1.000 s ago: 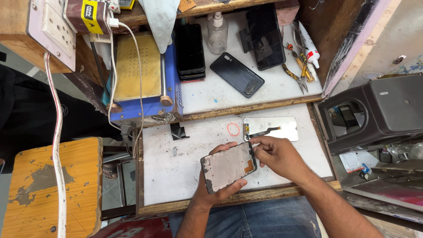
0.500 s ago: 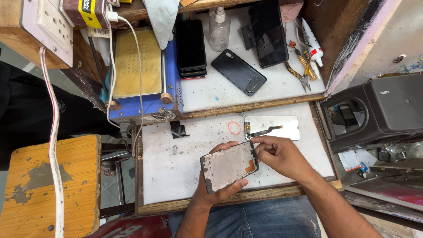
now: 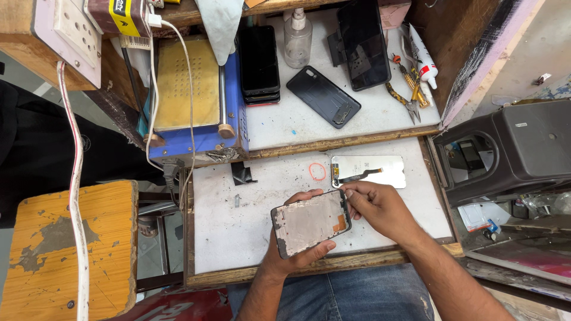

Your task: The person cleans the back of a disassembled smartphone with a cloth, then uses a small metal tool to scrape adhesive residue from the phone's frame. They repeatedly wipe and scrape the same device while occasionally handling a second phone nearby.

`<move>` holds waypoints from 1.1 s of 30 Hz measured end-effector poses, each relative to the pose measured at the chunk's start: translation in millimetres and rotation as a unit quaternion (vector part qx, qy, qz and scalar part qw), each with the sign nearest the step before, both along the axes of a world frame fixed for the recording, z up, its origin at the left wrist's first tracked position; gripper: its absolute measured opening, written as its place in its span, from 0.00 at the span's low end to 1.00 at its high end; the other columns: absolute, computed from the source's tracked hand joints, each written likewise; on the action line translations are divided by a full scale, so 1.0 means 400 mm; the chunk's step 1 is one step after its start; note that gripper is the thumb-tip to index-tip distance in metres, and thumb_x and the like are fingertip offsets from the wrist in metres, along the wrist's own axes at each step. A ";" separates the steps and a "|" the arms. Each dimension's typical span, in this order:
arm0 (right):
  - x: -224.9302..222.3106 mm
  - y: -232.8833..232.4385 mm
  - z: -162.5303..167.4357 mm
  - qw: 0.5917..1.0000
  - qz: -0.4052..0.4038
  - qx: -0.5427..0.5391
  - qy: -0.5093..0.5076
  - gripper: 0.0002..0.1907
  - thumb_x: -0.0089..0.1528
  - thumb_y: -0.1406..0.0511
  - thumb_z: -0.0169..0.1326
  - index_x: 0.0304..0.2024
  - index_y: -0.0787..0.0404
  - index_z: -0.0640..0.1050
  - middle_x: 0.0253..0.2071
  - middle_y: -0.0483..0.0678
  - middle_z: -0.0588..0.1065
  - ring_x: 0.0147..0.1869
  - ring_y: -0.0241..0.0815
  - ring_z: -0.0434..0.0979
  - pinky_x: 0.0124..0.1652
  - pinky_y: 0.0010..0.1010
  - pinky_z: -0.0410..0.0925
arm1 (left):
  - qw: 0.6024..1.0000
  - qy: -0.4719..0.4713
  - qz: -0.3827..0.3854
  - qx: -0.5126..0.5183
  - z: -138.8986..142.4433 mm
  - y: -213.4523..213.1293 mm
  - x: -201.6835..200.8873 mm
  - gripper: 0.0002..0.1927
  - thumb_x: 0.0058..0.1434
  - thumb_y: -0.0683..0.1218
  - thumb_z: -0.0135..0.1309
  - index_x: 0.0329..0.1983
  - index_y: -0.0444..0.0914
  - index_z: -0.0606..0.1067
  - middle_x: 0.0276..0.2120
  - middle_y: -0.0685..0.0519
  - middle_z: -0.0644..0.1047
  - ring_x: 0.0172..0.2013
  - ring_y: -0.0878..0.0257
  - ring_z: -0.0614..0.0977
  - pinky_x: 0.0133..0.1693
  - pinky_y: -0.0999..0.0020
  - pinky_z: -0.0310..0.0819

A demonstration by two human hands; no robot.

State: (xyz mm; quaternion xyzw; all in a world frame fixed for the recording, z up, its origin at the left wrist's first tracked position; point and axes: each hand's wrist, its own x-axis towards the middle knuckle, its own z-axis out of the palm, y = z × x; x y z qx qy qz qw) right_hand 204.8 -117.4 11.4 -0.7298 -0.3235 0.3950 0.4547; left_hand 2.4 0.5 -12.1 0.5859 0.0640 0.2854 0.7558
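Observation:
My left hand [image 3: 291,252] grips an opened phone frame [image 3: 310,222] from below, its bare inner side facing up above the white work board [image 3: 238,226]. My right hand [image 3: 380,209] pinches at the frame's right end with thumb and fingertips. Just beyond my right hand lies a silver display panel [image 3: 372,171] with a dark flex cable across it. A small orange rubber band [image 3: 317,172] lies beside that panel.
The upper shelf carries a blue heating plate [image 3: 190,95], stacked black phones [image 3: 259,59], a dark back cover [image 3: 323,96], another black phone [image 3: 363,43], a spray bottle [image 3: 297,34], pliers [image 3: 405,96] and a white tube [image 3: 421,54]. A worn yellow stool [image 3: 65,249] stands left, a black stool [image 3: 511,148] right.
The view has drifted slightly. My hands stay on the phone frame, with my right fingers shifting a little at its right end.

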 end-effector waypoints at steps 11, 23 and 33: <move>-0.002 -0.005 0.027 1.000 0.003 -0.018 0.024 0.21 0.62 0.68 0.54 0.58 0.66 0.76 0.33 0.45 0.81 0.34 0.32 0.80 0.36 0.23 0.75 | 0.999 0.009 0.013 0.031 -0.004 -0.003 0.001 0.45 0.55 0.43 0.71 0.72 0.39 0.58 0.69 0.35 0.66 0.70 0.45 0.71 0.66 0.48 0.77; -0.022 0.010 0.088 0.980 0.036 -0.111 -0.161 0.10 0.62 0.63 0.58 0.42 0.61 0.84 0.32 0.47 0.85 0.36 0.37 0.86 0.38 0.29 0.77 | 0.988 0.046 0.026 0.146 -0.007 0.002 0.003 0.44 0.56 0.47 0.71 0.72 0.38 0.60 0.68 0.37 0.70 0.70 0.46 0.74 0.66 0.50 0.72; -0.036 0.035 0.088 0.947 0.048 -0.092 -0.305 0.05 0.56 0.65 0.58 0.32 0.59 0.81 0.28 0.48 0.82 0.30 0.40 0.84 0.33 0.32 0.75 | 0.973 0.047 0.048 0.220 0.007 0.001 0.005 0.45 0.56 0.49 0.72 0.73 0.39 0.61 0.68 0.39 0.72 0.69 0.47 0.76 0.68 0.51 0.75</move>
